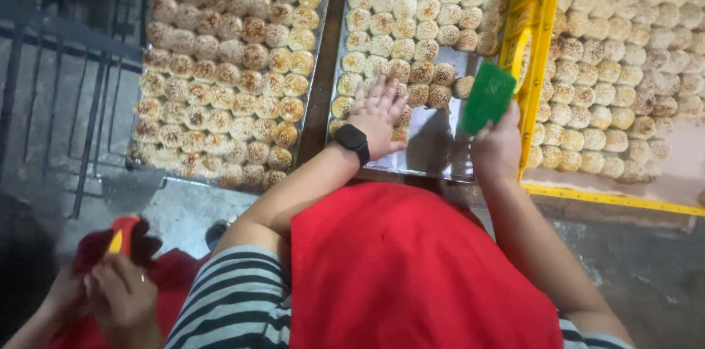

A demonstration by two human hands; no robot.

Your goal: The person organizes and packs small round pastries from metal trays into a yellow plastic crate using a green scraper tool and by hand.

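My left hand (378, 115) lies flat and open, fingers spread, on the round sesame-topped baked buns (411, 70) at the near edge of the shiny metal middle tray (433, 151). My right hand (498, 145) is closed around a flat green plastic scraper (487, 98), its blade raised over the bare corner of that tray, just beside the yellow plastic crate (530, 63) packed with paler buns. I judge this to be the lifting step — buns being loosened from the tray, the near rows already gone. The next move, I think, calls for sliding the scraper low under the browned buns nearest my left palm without crushing them. A second full metal tray (228, 70) sits to the left — another person's hands (117, 290) hold something red.
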